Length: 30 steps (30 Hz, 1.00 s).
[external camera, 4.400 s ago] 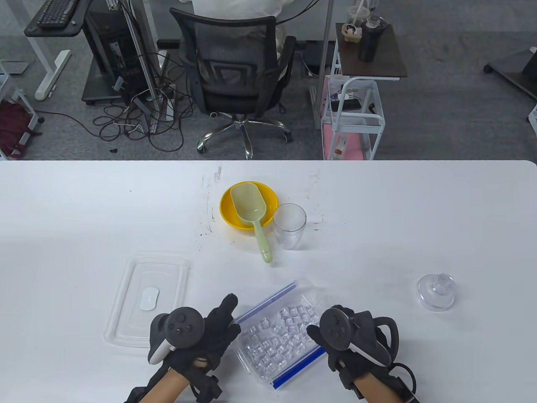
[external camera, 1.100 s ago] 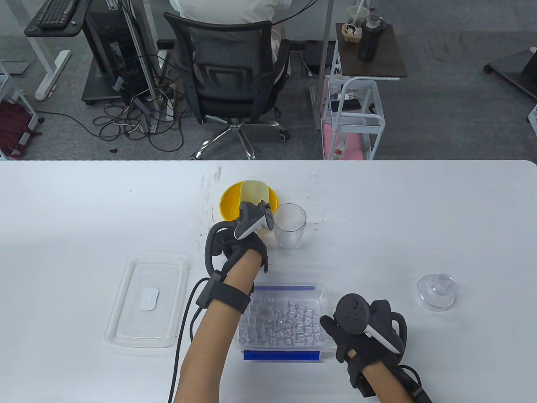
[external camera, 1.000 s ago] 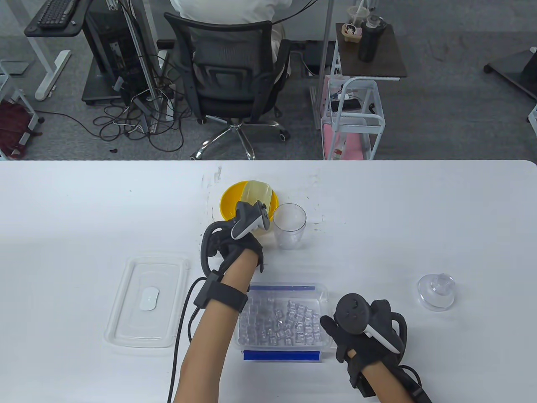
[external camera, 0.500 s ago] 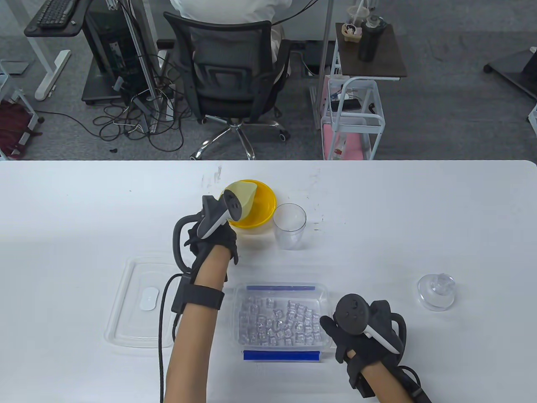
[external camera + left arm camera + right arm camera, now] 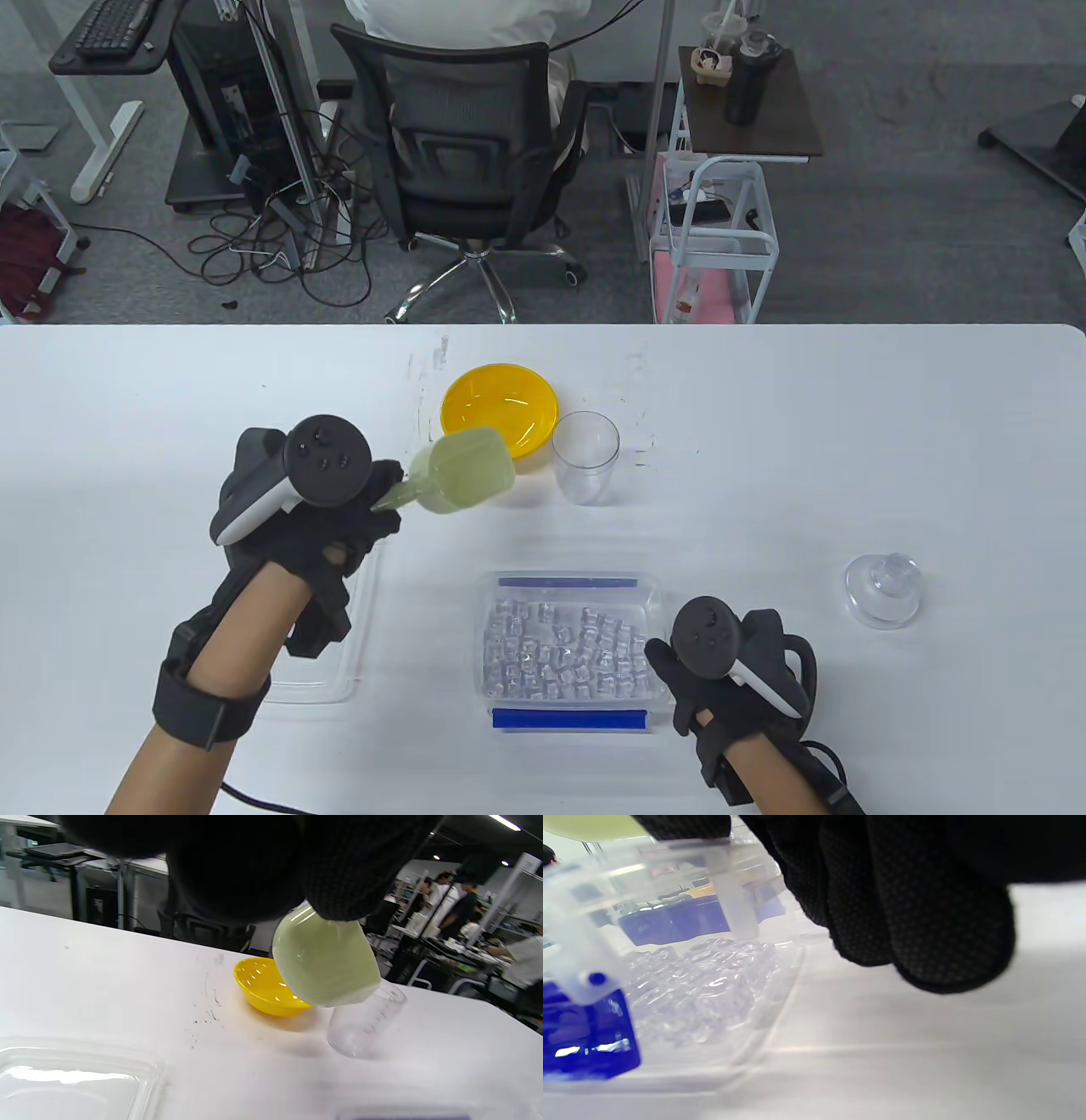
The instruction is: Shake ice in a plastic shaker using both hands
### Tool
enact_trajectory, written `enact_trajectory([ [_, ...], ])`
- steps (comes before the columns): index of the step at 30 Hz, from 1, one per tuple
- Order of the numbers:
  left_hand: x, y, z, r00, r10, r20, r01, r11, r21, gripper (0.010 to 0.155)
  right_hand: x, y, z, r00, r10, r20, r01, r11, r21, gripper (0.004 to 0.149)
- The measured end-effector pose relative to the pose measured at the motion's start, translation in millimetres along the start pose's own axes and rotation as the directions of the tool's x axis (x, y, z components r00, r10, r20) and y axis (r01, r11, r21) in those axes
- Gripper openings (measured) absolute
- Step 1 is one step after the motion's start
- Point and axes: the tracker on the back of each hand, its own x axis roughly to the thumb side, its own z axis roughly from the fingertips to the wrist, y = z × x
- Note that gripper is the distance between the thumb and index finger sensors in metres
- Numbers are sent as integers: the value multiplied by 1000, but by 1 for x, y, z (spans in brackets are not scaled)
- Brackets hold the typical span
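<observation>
At the lower left of the table view a flat clear lid [image 5: 352, 632] lies half under the left hand [image 5: 297, 518], whose fingers curl round the handle of a pale green, matte plastic scoop [image 5: 462, 482]. Centre: a glossy yellow bowl [image 5: 501, 410], then the clear ribbed shaker cup [image 5: 585, 457], upright. Below, a clear tub [image 5: 567, 649] with blue clips holds glassy ice cubes [image 5: 560, 652]. The right hand [image 5: 730, 671] rests at its right edge; whether it grips is hidden. Far right, a domed clear cap [image 5: 882, 588]. The white table [image 5: 848, 424] is scuffed; behind stands an office chair [image 5: 475, 136]. Only the left wrist view shows graduation marks on the cup.
</observation>
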Motion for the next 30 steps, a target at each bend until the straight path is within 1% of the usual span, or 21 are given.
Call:
enact_trajectory([
  [2,12,-8,9,996,15,87,-11,999,-46,60,0,0,0,1000,1,1,-1,1000,-4,87],
  [3,20,-15,13,994,18,110,-9,996,-86,60,1,1,0,1000,1,0,-1,1000,-3,87],
  [4,27,-23,14,994,-7,111,22,990,-137,60,1,1,0,1000,-2,1,2,1000,-1,87],
  [5,36,-32,15,990,-62,127,87,976,-199,60,1,1,0,1000,-5,2,5,1000,0,87],
  [6,42,-37,15,985,-113,131,141,963,-228,59,1,1,0,1000,-8,3,8,1000,0,87],
  [9,67,-50,13,954,-225,200,268,937,-225,58,1,2,0,1000,-14,7,14,1000,0,86],
  [12,83,-57,5,935,-288,206,336,907,-256,58,1,2,0,1000,-19,4,19,1000,3,86],
  [16,97,-62,-10,913,-350,209,396,883,-252,58,0,3,0,999,-41,3,41,999,12,86],
  [19,104,-74,-23,921,-315,230,378,870,-318,58,0,3,-1,999,-51,10,51,999,19,85],
  [21,107,-80,-27,923,-305,237,370,872,-319,58,0,4,-1,998,-56,12,56,998,22,84],
  [22,107,-81,-30,921,-297,251,365,883,-294,58,0,4,-1,998,-61,12,60,998,25,84],
  [25,97,-91,-35,946,-229,229,298,892,-339,58,-1,4,-1,998,-68,12,68,997,29,84],
  [27,79,-97,-39,970,-144,194,208,905,-370,59,0,4,-1,998,-67,11,66,997,33,84],
  [29,63,-108,-41,983,-14,181,83,921,-381,59,0,4,-1,998,-66,13,66,997,33,83],
  [30,57,-116,-43,980,60,189,17,924,-381,59,0,4,-1,998,-66,13,66,997,35,83],
])
